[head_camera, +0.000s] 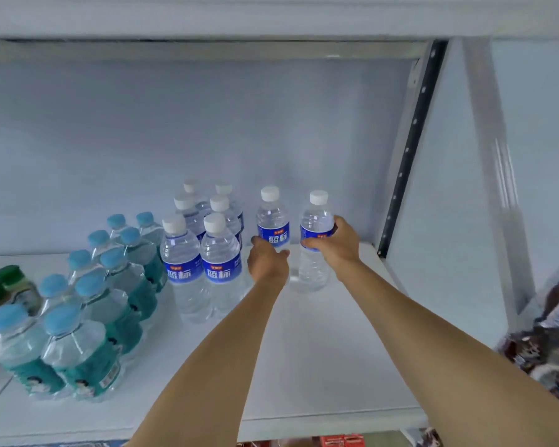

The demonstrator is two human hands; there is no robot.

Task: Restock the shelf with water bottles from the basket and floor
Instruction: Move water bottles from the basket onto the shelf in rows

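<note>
The white shelf (320, 350) holds three groups of bottles: green-capped ones (7, 285) at the far left, a double row with light-blue caps and teal labels (88, 304), then six blue-labelled water bottles (207, 250) with white caps in two rows. Right of these stand two more of the same kind. The right hand (338, 243) grips the right bottle (315, 240) around its label, the bottle upright on the shelf. The left hand (267, 262) has thumb and fingers spread around the lower part of the left bottle (272, 221); I cannot tell whether it grips
</note>
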